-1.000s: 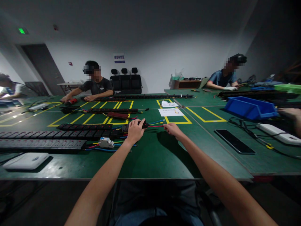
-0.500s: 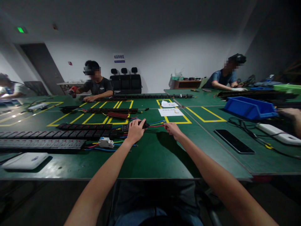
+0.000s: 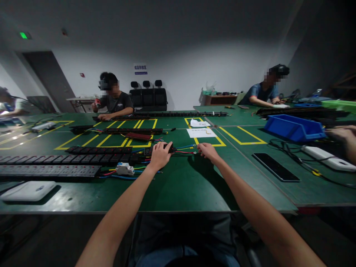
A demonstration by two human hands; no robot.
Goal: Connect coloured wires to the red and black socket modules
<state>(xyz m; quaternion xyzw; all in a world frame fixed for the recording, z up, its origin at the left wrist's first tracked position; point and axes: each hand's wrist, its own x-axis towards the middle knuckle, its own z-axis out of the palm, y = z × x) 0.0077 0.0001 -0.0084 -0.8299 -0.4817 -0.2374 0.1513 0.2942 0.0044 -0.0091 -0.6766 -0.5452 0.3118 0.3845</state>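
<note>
Left hand: laid over the black module (image 3: 147, 151), the left hand (image 3: 161, 157) has its fingers clamped around the end where the wires come out, hiding much of it.
Black module: on the near middle of the green table (image 3: 178, 189), in line with the dark strips to the left.
Right hand: the right hand (image 3: 208, 152) hovers just beyond the loose wire ends, fingers curled in; whether the tips meet, I can't tell.
Red wire: the red wire (image 3: 182, 152) runs out of the module, its ring terminal (image 3: 195, 153) just beside the right fingertips, seemingly apart from them.
Blue wire: the blue wire (image 3: 185, 147) lies a little farther back, also ending near the right hand.
Strips: a black socket strip (image 3: 55, 158) and a grey socket strip (image 3: 50, 171) crowd the left side; the white breaker (image 3: 125, 169) sits among wires close to the left forearm.
Papers: a printed sheet (image 3: 201, 132) lies right behind the right hand, a crumpled paper (image 3: 198, 122) past it.
Right side: phone (image 3: 276, 167), white device (image 3: 328, 157) with black cable, and blue bin (image 3: 294, 128), well clear of the hands.
Co-workers: across the table, a person in a dark shirt (image 3: 118, 104) has a red tool (image 3: 96, 103) raised; a person in blue (image 3: 260, 94) leans over the far right; another person's hand (image 3: 345, 135) is by the bin.
</note>
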